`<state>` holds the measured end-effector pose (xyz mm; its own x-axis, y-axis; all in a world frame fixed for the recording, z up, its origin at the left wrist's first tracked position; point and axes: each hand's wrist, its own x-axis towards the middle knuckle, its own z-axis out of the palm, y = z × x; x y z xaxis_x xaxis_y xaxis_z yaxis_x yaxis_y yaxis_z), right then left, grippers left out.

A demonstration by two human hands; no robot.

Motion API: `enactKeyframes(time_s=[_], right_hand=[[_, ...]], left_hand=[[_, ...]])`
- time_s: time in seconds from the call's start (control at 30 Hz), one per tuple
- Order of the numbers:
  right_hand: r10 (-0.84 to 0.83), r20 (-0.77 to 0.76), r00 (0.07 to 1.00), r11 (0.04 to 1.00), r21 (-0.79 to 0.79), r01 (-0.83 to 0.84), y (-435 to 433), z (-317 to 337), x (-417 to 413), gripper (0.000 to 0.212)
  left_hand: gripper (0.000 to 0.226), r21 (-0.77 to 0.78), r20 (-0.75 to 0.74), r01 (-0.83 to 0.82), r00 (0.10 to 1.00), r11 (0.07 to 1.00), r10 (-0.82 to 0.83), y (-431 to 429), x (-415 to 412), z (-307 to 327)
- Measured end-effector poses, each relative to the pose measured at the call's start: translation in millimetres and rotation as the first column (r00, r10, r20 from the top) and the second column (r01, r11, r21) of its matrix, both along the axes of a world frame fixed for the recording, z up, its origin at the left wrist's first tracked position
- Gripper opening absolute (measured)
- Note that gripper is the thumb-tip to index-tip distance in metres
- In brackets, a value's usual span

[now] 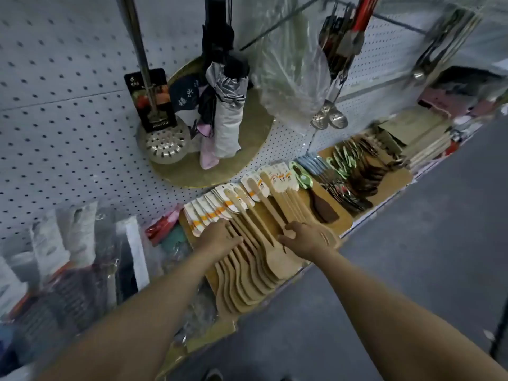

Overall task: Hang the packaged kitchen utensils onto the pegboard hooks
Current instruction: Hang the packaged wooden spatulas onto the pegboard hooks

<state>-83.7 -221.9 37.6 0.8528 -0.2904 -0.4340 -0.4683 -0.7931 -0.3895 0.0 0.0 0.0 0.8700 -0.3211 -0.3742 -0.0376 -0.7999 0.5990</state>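
Two grips are down on the fanned row of wooden spatulas [255,259], which lie flat on the shelf [384,200], not yet hung. Left grip [220,237]: fingers spread apart and flat across the handles, just below the card headers [209,215]. Right grip [303,237]: laid over the right-hand group; thumb sits beside a handle, fingers blurred, so I cannot tell whether it is clamped on a spatula or only resting. Risks, as judged: the spatulas overlap closely, so lifting one may drag its neighbours and slide them off the shelf front, which is directly under both grips. A card header could tear or bend if pulled by the wood rather than the card. The hook rod [275,26] is well above both grips and already near bagged goods, so a missed hang hole is likely on a reach made without looking. Surroundings: pegboard [68,119] beyond both grips, with hanging slotted spoons [330,116] up and to the right. Folded umbrellas [228,119] and a round board [255,138] stand beyond the left grip. Grey floor [412,270] lies right of the right grip.
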Motion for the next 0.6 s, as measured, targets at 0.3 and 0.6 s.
enactKeyframes(time_s=[0.3,0.6], right_hand=[[0.053,-0.218,0.975,0.994,0.106,-0.03,-42,-57,69,0.056],[0.031,-0.233,0.972,0.916,0.396,0.066,-62,-103,115,0.035]], left_hand=[[0.056,-0.013,-0.275,-0.332,0.908,0.943,0.316,-68,19,-65],[0.028,0.004,-0.298,-0.62,0.748,0.784,0.593,-131,36,-106]])
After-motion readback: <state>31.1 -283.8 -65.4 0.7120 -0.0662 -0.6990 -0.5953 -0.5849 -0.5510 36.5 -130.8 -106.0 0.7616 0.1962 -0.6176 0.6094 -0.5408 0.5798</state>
